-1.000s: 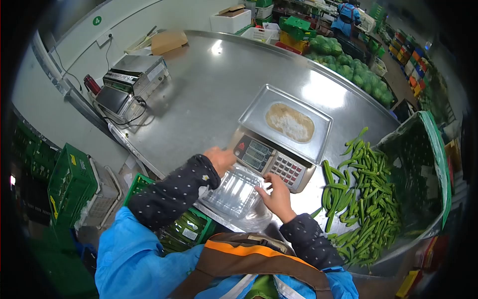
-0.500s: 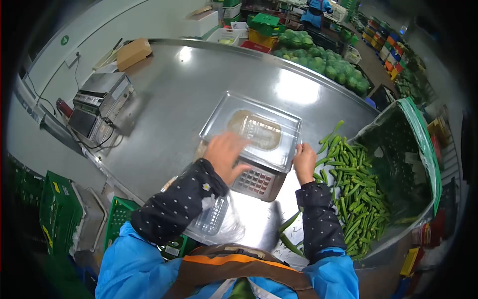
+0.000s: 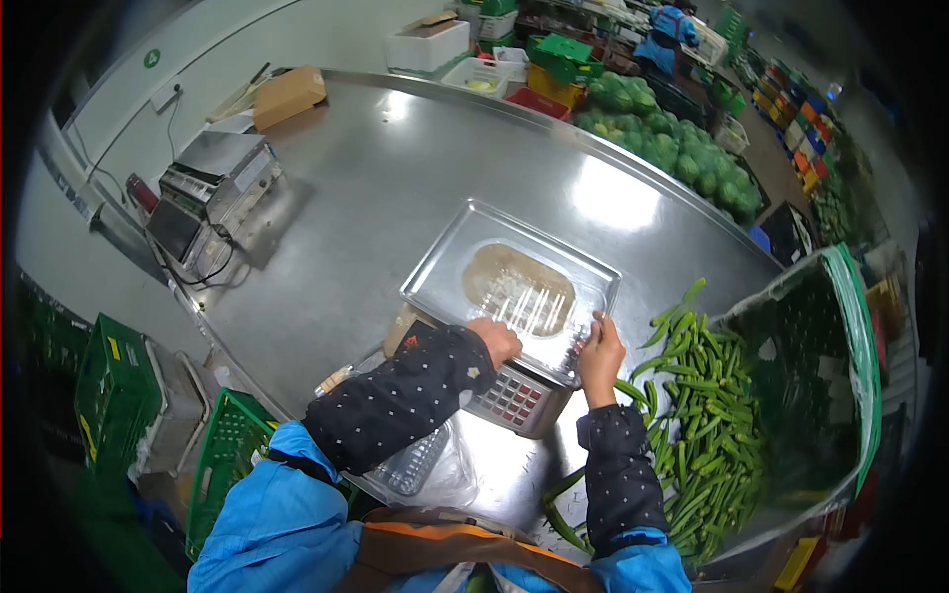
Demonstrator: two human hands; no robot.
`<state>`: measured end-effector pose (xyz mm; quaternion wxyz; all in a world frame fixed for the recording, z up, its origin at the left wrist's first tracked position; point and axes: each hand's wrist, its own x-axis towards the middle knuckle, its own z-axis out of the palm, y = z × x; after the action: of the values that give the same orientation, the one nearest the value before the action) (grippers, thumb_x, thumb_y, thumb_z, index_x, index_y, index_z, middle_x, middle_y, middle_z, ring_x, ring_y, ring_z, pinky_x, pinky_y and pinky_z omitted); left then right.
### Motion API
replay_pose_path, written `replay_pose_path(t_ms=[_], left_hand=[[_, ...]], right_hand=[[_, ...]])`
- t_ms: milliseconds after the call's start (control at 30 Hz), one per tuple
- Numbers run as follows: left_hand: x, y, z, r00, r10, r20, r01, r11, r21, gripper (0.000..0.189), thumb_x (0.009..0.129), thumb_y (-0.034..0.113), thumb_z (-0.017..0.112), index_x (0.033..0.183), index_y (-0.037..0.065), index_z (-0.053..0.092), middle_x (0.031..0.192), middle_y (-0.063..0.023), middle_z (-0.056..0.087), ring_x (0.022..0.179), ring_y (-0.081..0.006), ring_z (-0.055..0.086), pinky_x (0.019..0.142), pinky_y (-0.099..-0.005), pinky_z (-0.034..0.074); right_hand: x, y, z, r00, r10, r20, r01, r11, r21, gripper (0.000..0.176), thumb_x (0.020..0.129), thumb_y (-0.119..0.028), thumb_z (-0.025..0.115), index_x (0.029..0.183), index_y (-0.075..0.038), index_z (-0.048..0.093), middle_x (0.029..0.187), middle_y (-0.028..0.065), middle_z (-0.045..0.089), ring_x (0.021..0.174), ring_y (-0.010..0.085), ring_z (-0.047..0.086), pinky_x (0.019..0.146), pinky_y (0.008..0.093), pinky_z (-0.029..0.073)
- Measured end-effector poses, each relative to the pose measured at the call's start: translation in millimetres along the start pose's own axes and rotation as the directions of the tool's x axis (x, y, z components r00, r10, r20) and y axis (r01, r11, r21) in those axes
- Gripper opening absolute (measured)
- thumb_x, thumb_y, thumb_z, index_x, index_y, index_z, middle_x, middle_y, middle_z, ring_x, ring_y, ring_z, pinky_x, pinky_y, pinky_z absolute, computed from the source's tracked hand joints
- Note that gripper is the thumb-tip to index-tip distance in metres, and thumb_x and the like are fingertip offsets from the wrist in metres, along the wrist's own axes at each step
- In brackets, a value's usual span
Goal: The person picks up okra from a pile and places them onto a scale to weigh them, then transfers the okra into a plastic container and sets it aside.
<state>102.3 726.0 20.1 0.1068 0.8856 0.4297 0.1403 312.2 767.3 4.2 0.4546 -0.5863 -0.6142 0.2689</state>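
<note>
Left hand (image 3: 497, 341), its fingers curled in, rests at the near edge of the scale's metal pan (image 3: 445, 267); whether it grips anything is hard to tell. Right hand (image 3: 600, 361) is at the pan's right corner with thumb and fingers drawn close together, and I cannot tell whether they pinch the plastic or only touch the edge. Between the two hands, a clear plastic tray (image 3: 531, 309) lies on the pan, its ribs catching the light. Below the pan, the scale's keypad (image 3: 514, 398) shows just beside the left hand. More clear trays (image 3: 413, 465) sit in thin plastic wrap near the worktop's close edge, partly under the left sleeve (image 3: 395, 395). To the right of the right hand, a heap of long green pods (image 3: 707, 435) spreads over the worktop (image 3: 366, 188), spilling from the mouth of a big green-edged bag (image 3: 852, 336). Another scale (image 3: 217, 183) stands well apart, at the far left.
</note>
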Motion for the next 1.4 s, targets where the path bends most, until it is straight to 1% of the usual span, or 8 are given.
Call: replay_pose_path(t_ms=[100,167,267,367,500,833,1000,1400], left_hand=[[2.8,-20.3,19.8,0.984,0.012,-0.177,-0.004,0.999,0.045,0.010,0.065,0.010,0.059,0.074,0.008,0.062,0.074,-0.0127,0.062,0.073,-0.0314,0.061,0.065,-0.0432,0.047],[8.3,-20.6,-4.6,0.983,-0.039,0.177,0.013,0.989,0.147,0.010,0.068,0.017,0.062,0.072,0.008,0.063,0.073,-0.0122,0.062,0.073,-0.0320,0.060,0.064,-0.0421,0.046],[0.5,-27.7,-31.7,0.968,-0.092,-0.234,0.088,0.996,-0.026,0.044,0.055,0.027,0.081,0.090,0.006,0.064,0.092,-0.0119,0.063,0.092,-0.0317,0.058,0.083,-0.0402,0.044],[-2.7,-104.6,-31.5,0.710,-0.629,-0.317,0.664,0.748,0.001,0.090,0.058,0.041,0.079,0.129,0.003,0.039,0.122,-0.0232,0.048,0.114,-0.0356,0.046,0.096,-0.0409,0.038],[-8.9,-158.9,-19.4,0.492,-0.868,0.058,0.853,0.468,-0.232,0.103,0.061,0.044,0.078,0.138,0.002,0.024,0.130,-0.0258,0.041,0.121,-0.0330,0.042,0.100,-0.0370,0.035],[-39.5,-120.6,10.3,0.819,-0.527,-0.225,0.433,0.826,-0.361,0.096,0.063,0.015,0.079,0.139,0.005,0.022,0.133,-0.0201,0.038,0.125,-0.0292,0.036,0.104,-0.0351,0.029],[-14.5,-17.2,-9.7,0.609,-0.525,-0.594,0.567,0.812,-0.136,0.074,0.065,0.009,0.072,0.130,0.003,0.035,0.123,-0.0181,0.046,0.114,-0.0307,0.045,0.097,-0.0384,0.034],[-60.3,196.0,22.1,0.888,-0.461,-0.011,0.346,0.682,-0.644,0.046,0.073,0.000,0.064,0.116,0.002,0.047,0.101,-0.0126,0.058,0.095,-0.0218,0.057,0.085,-0.0295,0.043]], right_hand=[[1.9,-3.1,0.5,0.967,0.205,0.149,-0.187,0.975,-0.122,0.035,0.090,-0.018,0.048,0.123,-0.007,0.044,0.066,0.0139,0.058,0.056,0.0213,0.057,0.051,0.0342,0.046],[-5.6,-7.6,-7.4,0.992,0.115,0.045,-0.100,0.962,-0.254,0.042,0.089,-0.027,0.051,0.126,-0.010,0.040,0.098,0.0131,0.059,0.086,0.0314,0.058,0.070,0.0421,0.045],[-29.2,-17.1,-38.8,0.995,0.013,-0.096,-0.032,0.979,-0.201,0.039,0.085,-0.019,0.055,0.120,-0.006,0.043,0.097,0.0127,0.058,0.087,0.0319,0.058,0.073,0.0377,0.045],[-72.1,11.7,-66.6,0.993,-0.029,-0.116,0.020,0.997,-0.077,0.033,0.083,-0.007,0.053,0.116,-0.006,0.047,0.094,0.0138,0.059,0.082,0.0333,0.059,0.068,0.0366,0.046],[-139.7,54.6,-127.7,0.982,0.185,0.028,-0.182,0.978,-0.101,0.035,0.079,0.006,0.047,0.112,-0.005,0.052,0.098,0.0097,0.062,0.081,0.0217,0.063,0.067,0.0316,0.049],[-150.7,90.8,-220.6,0.846,0.522,-0.104,-0.532,0.822,-0.204,0.020,0.082,-0.010,0.059,0.099,0.001,0.060,0.081,0.0109,0.066,0.074,0.0217,0.066,0.066,0.0308,0.050],[-104.4,109.1,-187.6,0.927,0.371,-0.062,-0.300,0.630,-0.717,0.037,0.078,-0.021,0.062,0.107,0.001,0.053,0.080,0.0176,0.065,0.072,0.0349,0.064,0.063,0.0430,0.049],[-96.5,126.3,-195.5,0.890,0.456,-0.008,-0.263,0.499,-0.826,0.049,0.065,-0.028,0.071,0.103,-0.002,0.055,0.090,0.0170,0.062,0.084,0.0351,0.061,0.073,0.0438,0.048]])
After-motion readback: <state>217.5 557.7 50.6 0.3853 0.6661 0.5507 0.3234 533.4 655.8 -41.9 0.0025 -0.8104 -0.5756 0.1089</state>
